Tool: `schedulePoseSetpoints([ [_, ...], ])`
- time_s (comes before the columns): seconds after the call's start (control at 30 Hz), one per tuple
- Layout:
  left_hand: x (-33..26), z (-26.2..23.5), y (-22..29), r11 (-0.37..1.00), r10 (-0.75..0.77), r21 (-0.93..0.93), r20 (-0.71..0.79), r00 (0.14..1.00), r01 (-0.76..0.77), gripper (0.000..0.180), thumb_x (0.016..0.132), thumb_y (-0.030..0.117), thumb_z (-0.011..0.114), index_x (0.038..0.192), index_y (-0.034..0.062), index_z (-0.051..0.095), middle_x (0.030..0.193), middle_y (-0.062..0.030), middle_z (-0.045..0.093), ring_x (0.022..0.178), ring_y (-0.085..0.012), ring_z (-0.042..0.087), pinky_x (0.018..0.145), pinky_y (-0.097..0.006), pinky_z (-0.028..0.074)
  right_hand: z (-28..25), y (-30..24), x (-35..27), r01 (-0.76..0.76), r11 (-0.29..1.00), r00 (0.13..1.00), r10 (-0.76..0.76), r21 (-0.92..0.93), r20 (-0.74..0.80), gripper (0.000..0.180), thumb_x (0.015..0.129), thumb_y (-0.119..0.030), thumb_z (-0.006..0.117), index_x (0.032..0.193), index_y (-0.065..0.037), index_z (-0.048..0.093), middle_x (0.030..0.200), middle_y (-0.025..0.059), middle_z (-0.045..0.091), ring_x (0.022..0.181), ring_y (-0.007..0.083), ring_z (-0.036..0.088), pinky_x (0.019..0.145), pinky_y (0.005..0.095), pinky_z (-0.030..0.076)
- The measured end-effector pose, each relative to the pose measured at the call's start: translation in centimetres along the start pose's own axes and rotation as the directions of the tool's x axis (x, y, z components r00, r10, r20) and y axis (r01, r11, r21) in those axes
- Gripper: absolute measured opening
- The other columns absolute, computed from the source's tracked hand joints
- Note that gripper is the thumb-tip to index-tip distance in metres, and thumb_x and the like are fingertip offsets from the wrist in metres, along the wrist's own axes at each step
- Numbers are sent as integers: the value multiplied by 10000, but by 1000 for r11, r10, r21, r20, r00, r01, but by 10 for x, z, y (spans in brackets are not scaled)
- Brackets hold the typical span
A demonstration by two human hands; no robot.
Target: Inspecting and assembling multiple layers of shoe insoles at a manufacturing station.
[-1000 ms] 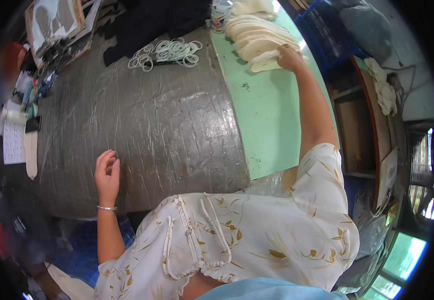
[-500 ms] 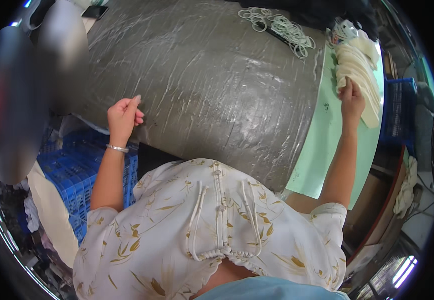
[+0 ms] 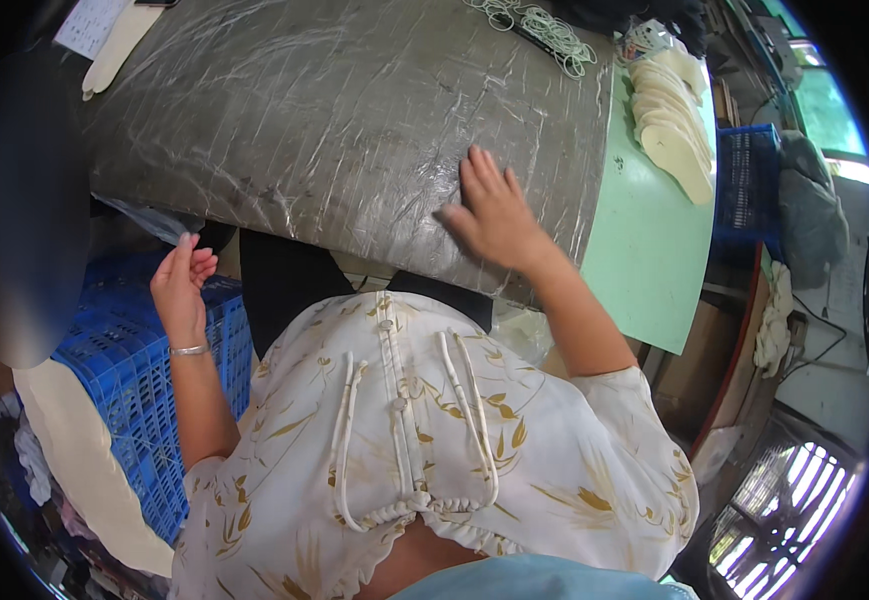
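Plastic film (image 3: 334, 110) covers the grey worktop (image 3: 204, 170), and the right hand (image 3: 494, 215) lies on it open, palm down, fingers spread, near the front edge in the middle of the frame. The left hand (image 3: 182, 285) is at the left, below the worktop edge and above a blue crate (image 3: 144, 400); its fingers are loosely curled and seem to hold nothing. I judge the step is pressing or smoothing the film. The next move probably needs the left hand at the loose film corner (image 3: 144, 215), just beside it. A stack of pale insoles (image 3: 672, 120) lies on the green board (image 3: 644, 260) at the upper right, with white rings (image 3: 544, 25) at the top.
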State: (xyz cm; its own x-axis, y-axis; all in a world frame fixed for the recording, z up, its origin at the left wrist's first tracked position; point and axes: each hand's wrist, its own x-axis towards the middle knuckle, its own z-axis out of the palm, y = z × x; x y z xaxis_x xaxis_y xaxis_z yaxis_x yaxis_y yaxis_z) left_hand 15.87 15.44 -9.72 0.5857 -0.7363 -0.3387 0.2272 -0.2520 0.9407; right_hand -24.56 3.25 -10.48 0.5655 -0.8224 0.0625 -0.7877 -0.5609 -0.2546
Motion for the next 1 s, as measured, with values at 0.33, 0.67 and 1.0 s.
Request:
schedulePoseSetpoints([
  [0.33,-2,55,-12,995,97,-37,294,951,-90,280,969,162,504,1180,-14,557,974,-88,634,835,-125,612,758,-241,500,78,-118,110,161,987,977,-158,7,-145,823,911,-554,375,1343,144,319,1437,318,265,1374,414,212,1137,450,154],
  [0.67,3,67,-5,938,267,125,333,904,-323,212,885,155,641,966,-35,690,788,-81,692,700,-105,642,639,-211,497,38,-25,1,-371,927,918,356,-60,-176,703,925,-445,442,1390,64,303,1471,272,238,1393,378,192,1131,450,157],
  [1.0,21,-33,-39,943,331,14,55,942,-332,384,1000,209,426,1309,-15,463,1113,-136,632,928,-147,618,798,-259,492,70,-156,107,195,979,977,-199,-59,-70,658,926,-403,449,1370,67,328,1461,258,269,1377,382,225,1111,500,195],
])
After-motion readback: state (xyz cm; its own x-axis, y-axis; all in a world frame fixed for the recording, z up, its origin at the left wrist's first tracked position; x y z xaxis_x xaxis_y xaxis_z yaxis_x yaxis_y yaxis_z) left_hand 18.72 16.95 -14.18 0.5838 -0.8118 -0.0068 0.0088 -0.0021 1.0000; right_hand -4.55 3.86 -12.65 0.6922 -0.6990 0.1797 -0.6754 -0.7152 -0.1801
